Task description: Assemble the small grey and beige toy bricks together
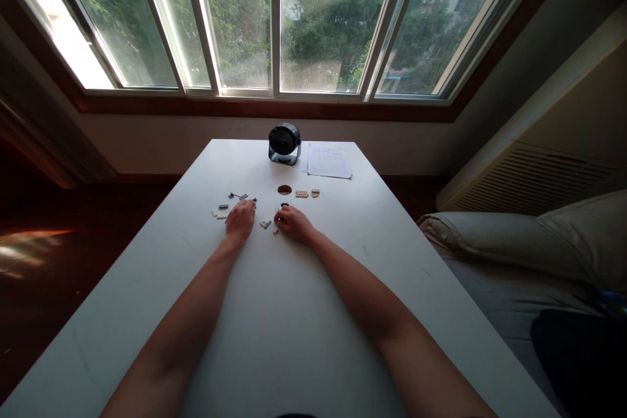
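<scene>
Both my hands rest on the white table (274,287), a short way apart. My left hand (240,217) is closed, its fingers curled down, with a small dark piece (255,200) beside the fingertips. My right hand (294,222) is also closed, with bent fingers close to a round pale-rimmed, dark-centred piece (283,206) that it partly covers. What either hand holds is too small to make out. Between the hands lies a little cluster of grey and white pieces (265,224). A small whitish piece (275,231) sits just below my right fingers.
Left of my hands lie a grey bar-shaped piece (223,207), dark grey pieces (237,195) and pale strips (221,217). Tan studded pieces (302,194) lie right of a round table hole (285,189). Farther back are a small black fan-like device (285,142) and printed paper (329,161).
</scene>
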Motion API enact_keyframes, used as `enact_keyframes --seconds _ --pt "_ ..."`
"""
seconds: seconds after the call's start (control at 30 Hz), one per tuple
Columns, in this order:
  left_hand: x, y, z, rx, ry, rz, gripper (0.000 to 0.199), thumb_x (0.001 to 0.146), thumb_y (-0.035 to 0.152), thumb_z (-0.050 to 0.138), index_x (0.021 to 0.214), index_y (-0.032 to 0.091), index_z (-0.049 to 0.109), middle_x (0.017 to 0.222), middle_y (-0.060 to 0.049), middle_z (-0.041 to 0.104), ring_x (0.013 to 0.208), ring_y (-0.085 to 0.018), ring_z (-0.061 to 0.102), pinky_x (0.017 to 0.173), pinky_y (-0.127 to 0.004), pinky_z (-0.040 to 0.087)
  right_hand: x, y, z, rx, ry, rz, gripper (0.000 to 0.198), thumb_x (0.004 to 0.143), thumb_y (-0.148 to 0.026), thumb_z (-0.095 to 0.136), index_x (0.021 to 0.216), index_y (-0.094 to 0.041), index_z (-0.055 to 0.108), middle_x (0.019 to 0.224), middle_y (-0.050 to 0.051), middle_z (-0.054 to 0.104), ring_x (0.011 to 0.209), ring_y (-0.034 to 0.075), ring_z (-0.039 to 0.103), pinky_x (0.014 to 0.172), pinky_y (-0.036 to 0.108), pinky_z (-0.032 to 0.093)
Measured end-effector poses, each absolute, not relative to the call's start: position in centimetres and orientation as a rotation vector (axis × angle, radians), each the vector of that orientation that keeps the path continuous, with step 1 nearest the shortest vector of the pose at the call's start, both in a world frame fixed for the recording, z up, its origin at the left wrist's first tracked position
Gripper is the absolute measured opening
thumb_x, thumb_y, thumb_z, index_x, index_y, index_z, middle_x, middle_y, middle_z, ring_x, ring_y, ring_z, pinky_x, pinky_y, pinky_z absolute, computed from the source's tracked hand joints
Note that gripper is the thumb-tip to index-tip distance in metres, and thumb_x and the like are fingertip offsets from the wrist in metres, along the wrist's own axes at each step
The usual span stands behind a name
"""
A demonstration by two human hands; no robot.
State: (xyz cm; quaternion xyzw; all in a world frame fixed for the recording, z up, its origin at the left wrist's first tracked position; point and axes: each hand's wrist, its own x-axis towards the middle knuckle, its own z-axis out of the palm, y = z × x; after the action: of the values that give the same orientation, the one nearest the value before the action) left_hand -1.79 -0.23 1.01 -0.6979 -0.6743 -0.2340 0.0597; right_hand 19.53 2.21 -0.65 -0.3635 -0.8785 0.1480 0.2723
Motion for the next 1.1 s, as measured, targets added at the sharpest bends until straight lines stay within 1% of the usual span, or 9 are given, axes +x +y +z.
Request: enact_keyframes --seconds 0.23,0.5,0.77,0.97,1.1 --pt "-1.9 -0.1 0.9 -2.123 -2.047 -0.707 0.025 0.100 0.025 0.039 0.105 0.020 0.063 0.108 -0.010 0.065 0.090 -0.020 0.062 0.076 -0.030 0.044 19.6 2.2 -0.7 -0.970 -2.358 0.395 0.009 0.088 -0.019 0.061 0.092 -0.021 0.069 0.093 0.003 0.060 0.083 0.014 0.052 0.076 0.024 0.038" --pt "-1.9 -0.1 1.0 -2.091 -2.089 -0.734 0.026 0.100 0.027 0.038 0.106 0.020 0.062 0.107 -0.010 0.066 0.090 -0.020 0.062 0.078 -0.029 0.043 19.6 2.2 -0.8 -0.959 -2.355 0.402 0.010 0.088 -0.020 0.060 0.093 -0.021 0.069 0.092 0.003 0.059 0.084 0.014 0.053 0.077 0.025 0.039" --pt "-1.5 -0.8 1.8 -2.020 -2.179 -0.627 0.027 0.100 0.031 0.039 0.102 0.021 0.064 0.106 -0.010 0.067 0.089 -0.020 0.062 0.075 -0.029 0.041 19.6 2.1 -0.6 -0.964 -2.357 0.402 0.009 0.088 -0.020 0.061 0.093 -0.021 0.069 0.093 0.003 0.059 0.083 0.014 0.052 0.076 0.024 0.038" --pt "-1.5 -0.9 1.9 -2.053 -2.209 -0.576 0.023 0.096 0.027 0.043 0.102 0.021 0.065 0.107 -0.009 0.068 0.092 -0.022 0.062 0.077 -0.031 0.042 19.6 2.0 -0.5 -0.984 -2.369 0.384 0.010 0.088 -0.020 0.060 0.092 -0.020 0.070 0.093 0.003 0.059 0.084 0.014 0.052 0.076 0.024 0.038" --pt "-1.4 -0.9 1.9 -2.070 -2.212 -0.575 0.024 0.097 0.032 0.043 0.102 0.022 0.065 0.106 -0.008 0.068 0.091 -0.021 0.061 0.077 -0.031 0.042 19.7 2.0 -0.5 -0.973 -2.355 0.395 0.010 0.088 -0.020 0.060 0.092 -0.020 0.069 0.094 0.003 0.060 0.084 0.014 0.052 0.076 0.024 0.038"
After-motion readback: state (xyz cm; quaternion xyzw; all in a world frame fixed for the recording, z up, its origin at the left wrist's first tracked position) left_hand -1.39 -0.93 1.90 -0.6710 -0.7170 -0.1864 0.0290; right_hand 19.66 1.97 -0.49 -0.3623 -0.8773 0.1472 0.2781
